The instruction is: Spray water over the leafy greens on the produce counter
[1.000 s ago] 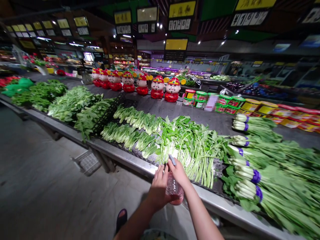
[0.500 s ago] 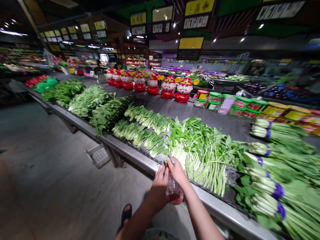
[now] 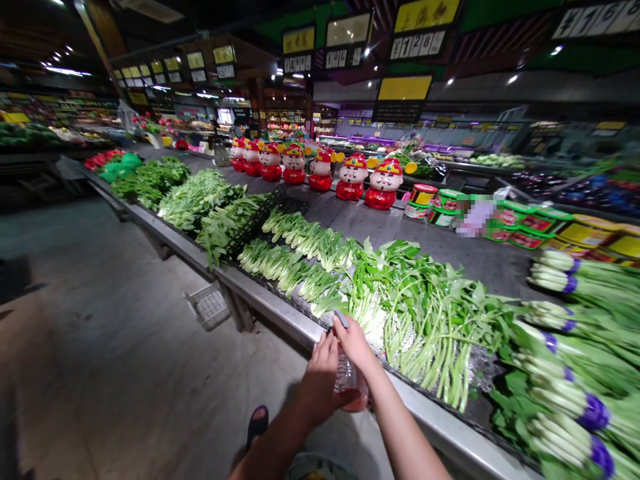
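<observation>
Bottle [image 3: 351, 387] sits between the 2 hands: the left hand [image 3: 323, 373] curls round its side, the right hand [image 3: 351, 339] closes at its top. Beyond the metal rim of the desk [image 3: 295, 325] lie leafy greens [image 3: 430, 293], then red figurines [image 3: 383, 183].

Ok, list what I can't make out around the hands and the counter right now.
Head view:
- Bottle: its top, hidden by the left hand and right hand.
- Middle tins: partly covered by a pixelated patch.
- Upper-right price sign: cut off by the right edge.
- Dark sandal: partly hidden behind the left forearm.
- Writing on the yellow sign: too blurred.
</observation>
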Motion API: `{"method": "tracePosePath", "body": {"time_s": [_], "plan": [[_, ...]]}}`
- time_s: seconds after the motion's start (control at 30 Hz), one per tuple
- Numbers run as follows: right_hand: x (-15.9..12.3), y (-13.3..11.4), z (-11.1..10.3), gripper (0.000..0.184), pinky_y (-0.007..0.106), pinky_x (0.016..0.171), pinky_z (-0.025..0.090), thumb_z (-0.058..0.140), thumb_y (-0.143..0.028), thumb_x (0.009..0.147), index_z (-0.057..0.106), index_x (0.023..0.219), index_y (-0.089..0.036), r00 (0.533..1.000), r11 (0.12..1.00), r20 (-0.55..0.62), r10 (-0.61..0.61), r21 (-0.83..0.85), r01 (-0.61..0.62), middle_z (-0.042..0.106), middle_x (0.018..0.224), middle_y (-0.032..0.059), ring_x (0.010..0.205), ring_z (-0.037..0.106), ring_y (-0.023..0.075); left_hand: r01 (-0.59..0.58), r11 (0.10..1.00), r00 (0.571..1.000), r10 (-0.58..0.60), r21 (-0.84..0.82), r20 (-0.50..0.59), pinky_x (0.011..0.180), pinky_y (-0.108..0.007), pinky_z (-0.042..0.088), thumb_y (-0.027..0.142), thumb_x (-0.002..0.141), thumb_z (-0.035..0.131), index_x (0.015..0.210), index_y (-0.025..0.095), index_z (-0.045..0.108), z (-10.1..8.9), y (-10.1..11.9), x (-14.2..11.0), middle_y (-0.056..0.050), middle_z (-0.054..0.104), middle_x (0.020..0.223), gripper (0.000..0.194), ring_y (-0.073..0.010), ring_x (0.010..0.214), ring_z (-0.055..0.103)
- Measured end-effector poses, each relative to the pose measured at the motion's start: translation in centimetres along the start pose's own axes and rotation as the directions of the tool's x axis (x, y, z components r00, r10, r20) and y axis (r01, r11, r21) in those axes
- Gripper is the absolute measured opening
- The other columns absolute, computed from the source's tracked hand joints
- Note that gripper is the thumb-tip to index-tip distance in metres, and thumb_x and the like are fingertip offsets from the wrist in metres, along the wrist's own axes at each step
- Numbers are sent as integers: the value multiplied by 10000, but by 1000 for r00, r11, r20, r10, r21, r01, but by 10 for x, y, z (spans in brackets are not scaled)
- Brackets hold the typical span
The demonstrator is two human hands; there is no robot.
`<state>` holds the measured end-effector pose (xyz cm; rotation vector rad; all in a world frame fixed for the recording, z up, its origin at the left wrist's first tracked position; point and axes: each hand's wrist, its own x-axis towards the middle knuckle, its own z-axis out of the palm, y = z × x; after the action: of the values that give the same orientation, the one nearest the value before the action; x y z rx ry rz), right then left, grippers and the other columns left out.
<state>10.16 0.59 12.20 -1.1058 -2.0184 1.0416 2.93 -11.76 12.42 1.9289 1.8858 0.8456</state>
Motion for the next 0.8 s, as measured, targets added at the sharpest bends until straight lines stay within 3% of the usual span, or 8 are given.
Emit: {"method": "tracePosePath", "body": {"time_s": [0.17, 0.37, 0.5, 0.6, 0.7, 0.8], "plan": [[6, -4, 4, 376, 323, 602, 438, 405, -512, 845, 556, 699, -200, 1000, 1000, -25, -4, 17, 5, 591, 635, 33, 607, 558, 195, -19, 1000, 999, 20, 24, -33, 1101, -485, 281, 750, 679, 505, 1379, 38, 271, -1, -8, 1, -247, 315, 1433, 1026, -366, 1355, 246], [19, -35, -6, 356, 318, 655, 451, 401, -495, 868, 587, 849, -191, 996, 995, -58, -62, 80, 67, 632, 784, 56, 705, 582, 200, -53, 995, 998, 56, 86, -40, 1120, -455, 261, 646, 719, 576, 1412, 49, 187, -17, -16, 17, -230, 260, 1465, 993, -336, 1380, 174], [33, -59, -11, 371, 318, 692, 440, 404, -480, 879, 574, 1006, -176, 986, 991, -125, -112, 57, 120, 614, 814, 50, 743, 572, 199, 61, 998, 998, -61, -14, 34, 1139, -467, 210, 504, 646, 709, 1417, 43, 157, -39, -10, 38, -223, 210, 1484, 1054, -326, 1386, 165], [43, -70, -11, 348, 313, 668, 434, 400, -478, 885, 582, 895, -181, 983, 992, -132, -124, 17, 128, 588, 757, 37, 688, 554, 189, 105, 994, 994, -104, -41, 43, 1147, -458, 190, 377, 611, 727, 1412, 15, 151, -49, -9, 50, -225, 200, 1486, 1051, -326, 1390, 151], [50, -74, -7, 341, 316, 662, 435, 405, -471, 887, 584, 874, -181, 984, 993, -131, -119, -2, 119, 585, 747, 41, 673, 549, 189, 136, 989, 990, -132, -64, 57, 1146, -457, 199, 341, 584, 722, 1405, -2, 148, -49, -14, 57, -229, 211, 1482, 1060, -333, 1383, 177], [56, -74, -1, 341, 321, 672, 438, 404, -469, 889, 587, 906, -182, 983, 993, -146, -114, -7, 115, 593, 771, 50, 686, 553, 194, 139, 986, 990, -139, -94, 5, 1131, -427, 259, 303, 584, 695, 1398, 24, 177, -42, -24, 59, -219, 263, 1465, 1004, -320, 1359, 260]]}}
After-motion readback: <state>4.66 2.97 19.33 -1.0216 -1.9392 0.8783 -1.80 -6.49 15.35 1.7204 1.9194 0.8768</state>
